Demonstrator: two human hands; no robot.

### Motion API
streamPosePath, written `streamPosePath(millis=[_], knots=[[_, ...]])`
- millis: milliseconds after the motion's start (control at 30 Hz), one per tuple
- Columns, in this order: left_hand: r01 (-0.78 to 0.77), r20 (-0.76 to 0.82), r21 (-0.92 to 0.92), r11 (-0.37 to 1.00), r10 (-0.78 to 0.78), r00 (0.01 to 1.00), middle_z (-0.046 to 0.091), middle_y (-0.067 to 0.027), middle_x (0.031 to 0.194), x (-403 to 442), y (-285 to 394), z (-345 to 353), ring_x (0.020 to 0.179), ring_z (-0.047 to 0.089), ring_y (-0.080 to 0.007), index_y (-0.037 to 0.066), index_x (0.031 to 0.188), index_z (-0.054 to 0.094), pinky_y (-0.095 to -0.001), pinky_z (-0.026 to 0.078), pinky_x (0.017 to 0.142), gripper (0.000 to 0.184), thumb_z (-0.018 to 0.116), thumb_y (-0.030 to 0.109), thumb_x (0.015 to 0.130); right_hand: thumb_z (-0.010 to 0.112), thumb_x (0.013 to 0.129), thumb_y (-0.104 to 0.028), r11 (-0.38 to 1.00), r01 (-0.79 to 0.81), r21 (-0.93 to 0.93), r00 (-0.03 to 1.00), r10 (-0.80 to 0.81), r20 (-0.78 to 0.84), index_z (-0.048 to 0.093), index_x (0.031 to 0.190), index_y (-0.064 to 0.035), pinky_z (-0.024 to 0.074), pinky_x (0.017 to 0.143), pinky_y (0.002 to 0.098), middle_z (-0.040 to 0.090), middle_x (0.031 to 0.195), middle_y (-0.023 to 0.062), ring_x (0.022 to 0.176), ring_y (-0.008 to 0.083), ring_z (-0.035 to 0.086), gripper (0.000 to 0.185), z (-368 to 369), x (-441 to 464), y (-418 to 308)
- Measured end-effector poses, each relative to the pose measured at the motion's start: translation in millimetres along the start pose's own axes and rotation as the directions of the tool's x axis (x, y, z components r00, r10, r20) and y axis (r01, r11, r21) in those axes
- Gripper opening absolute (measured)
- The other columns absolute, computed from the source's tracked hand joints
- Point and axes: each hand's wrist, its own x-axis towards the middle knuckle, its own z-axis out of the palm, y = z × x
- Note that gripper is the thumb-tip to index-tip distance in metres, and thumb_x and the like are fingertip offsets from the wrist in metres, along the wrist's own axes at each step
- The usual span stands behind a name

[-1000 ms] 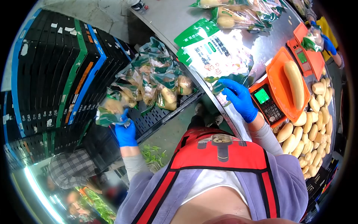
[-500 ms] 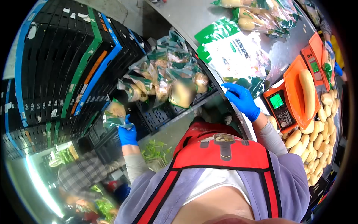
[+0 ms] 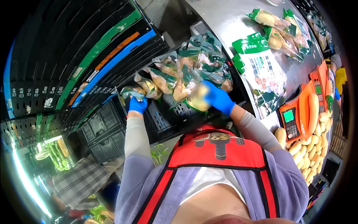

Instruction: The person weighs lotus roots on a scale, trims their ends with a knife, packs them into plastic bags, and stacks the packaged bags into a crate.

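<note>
My left hand (image 3: 138, 105), in a blue glove, is closed on a bag of lotus root (image 3: 131, 92) at the left end of a black crate (image 3: 162, 123). In the crate lie several more filled bags (image 3: 164, 80) with clear and green film. My right hand (image 3: 220, 99), also gloved in blue, reaches over the crate's right side and touches a bag (image 3: 199, 98) at the front; its fingertips are blurred. To the right, a piece of lotus root (image 3: 313, 108) lies in the orange pan of a scale (image 3: 292, 121).
Flat printed bags (image 3: 261, 71) and filled bags (image 3: 281, 39) lie on the metal table (image 3: 223, 22). Loose lotus roots (image 3: 307, 155) are heaped at right. Stacked black crates (image 3: 48, 63) stand at left. A person in plaid (image 3: 80, 181) is at lower left; another person's blue glove (image 3: 337, 94) shows at far right.
My right hand has moved left from beside the table edge to the crate bags. My left hand has brought its bag to the crate's left end. The view has shifted toward the crate.
</note>
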Motion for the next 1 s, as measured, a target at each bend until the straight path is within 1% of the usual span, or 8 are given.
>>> streamPosePath(millis=[233, 400, 533, 633, 700, 833, 900, 1000], knots=[[0.071, -0.376, 0.654, 0.753, 0.242, 0.894, 0.061, -0.0103, 0.104, -4.5, 29.4, -126.8, 0.099, 0.055, -0.0269, 0.008, 0.103, 0.055, -0.0364, 0.038, 0.092, 0.029, 0.039, 0.029, 0.089, 0.064, 0.075, -0.044, 0.959, -0.155, -0.237, 0.985, 0.168, 0.037, 0.027, 0.137, -0.0125, 0.0469, 0.075, 0.0402, 0.063, 0.088, 0.0203, 0.084, 0.0350, 0.061, 0.079, 47.3, 55.7, -3.6], [0.492, -0.677, 0.528, 0.692, -0.008, 0.736, 0.057, -0.0160, 0.108, 18.3, 23.1, 12.6, 0.096, 0.056, -0.0295, 0.006, 0.118, 0.045, -0.0375, 0.044, 0.085, 0.051, 0.047, 0.044, 0.084, 0.060, 0.078, -0.029, 0.866, 0.063, -0.496, 0.992, 0.000, 0.125, 0.054, 0.072, -0.0045, 0.0435, 0.062, 0.0434, 0.058, 0.074, 0.0184, 0.072, 0.0372, 0.056, 0.026, 72.4, 71.5, 45.6], [0.530, -0.777, 0.201, 0.824, -0.196, 0.599, 0.060, -0.0076, 0.098, 21.6, 33.7, 43.8, 0.090, 0.057, -0.0213, 0.008, 0.110, 0.050, -0.0345, 0.043, 0.087, 0.038, 0.056, 0.036, 0.084, 0.060, 0.078, -0.027, 0.869, 0.187, -0.458, 0.962, -0.067, 0.264, 0.053, 0.071, -0.0051, 0.0419, 0.058, 0.0438, 0.055, 0.070, 0.0190, 0.066, 0.0388, 0.054, 0.024, 85.3, 55.5, 25.0], [0.776, -0.941, 0.315, 0.547, 0.072, 0.331, 0.061, -0.0216, 0.098, 22.7, 41.3, 50.2, 0.079, 0.063, -0.0308, 0.000, 0.105, 0.059, -0.0358, 0.049, 0.050, 0.084, 0.039, 0.075, 0.074, 0.060, 0.078, -0.025, 0.894, 0.211, -0.395, 0.964, -0.124, 0.234, 0.051, 0.067, -0.0045, 0.0416, 0.057, 0.0434, 0.055, 0.069, 0.0190, 0.066, 0.0384, 0.054, 0.025, 93.8, 47.2, -15.0], [0.871, -0.924, 0.373, 0.321, 0.212, 0.318, 0.060, -0.0104, 0.097, 20.5, 49.1, 54.9, 0.081, 0.058, -0.0244, 0.010, 0.107, 0.057, -0.0408, 0.044, 0.076, 0.069, 0.044, 0.070, 0.076, 0.060, 0.079, -0.024, 0.946, 0.130, -0.298, 0.981, -0.078, 0.180, 0.049, 0.067, -0.0034, 0.0411, 0.056, 0.0423, 0.053, 0.067, 0.0194, 0.065, 0.0379, 0.054, 0.027, 92.2, 51.2, -64.5], [0.845, -0.884, 0.443, 0.299, 0.302, 0.357, 0.058, -0.0099, 0.106, 14.7, 48.6, 32.8, 0.093, 0.054, -0.0238, 0.012, 0.116, 0.055, -0.0426, 0.038, 0.083, 0.071, 0.046, 0.069, 0.075, 0.064, 0.078, -0.024, 0.970, 0.173, -0.169, 0.939, -0.111, 0.325, 0.046, 0.065, -0.0022, 0.0377, 0.051, 0.0362, 0.047, 0.059, 0.0154, 0.053, 0.0288, 0.048, 0.031, 107.7, 63.8, -93.5], [0.655, -0.911, 0.413, 0.633, 0.280, 0.303, 0.056, -0.0089, 0.112, 17.2, 44.1, 38.4, 0.102, 0.049, -0.0229, 0.013, 0.120, 0.053, -0.0407, 0.031, 0.090, 0.074, 0.046, 0.070, 0.074, 0.063, 0.079, -0.025, 0.952, 0.297, -0.075, 0.880, -0.242, 0.408, 0.045, 0.064, -0.0024, 0.0372, 0.050, 0.0364, 0.047, 0.058, 0.0159, 0.052, 0.0291, 0.048, 0.032, 119.1, 69.0, -100.7], [0.603, -0.913, 0.391, 0.695, 0.212, 0.347, 0.048, -0.0105, 0.121, 16.2, 43.7, 67.2, 0.112, 0.042, -0.0242, 0.009, 0.125, 0.047, -0.0412, 0.027, 0.095, 0.081, 0.046, 0.071, 0.073, 0.060, 0.079, -0.025, 0.955, 0.282, -0.085, 0.858, -0.212, 0.469, 0.051, 0.071, -0.0027, 0.0408, 0.055, 0.0392, 0.052, 0.066, 0.0184, 0.061, 0.0348, 0.052, 0.025, 145.9, 84.5, -109.9]])
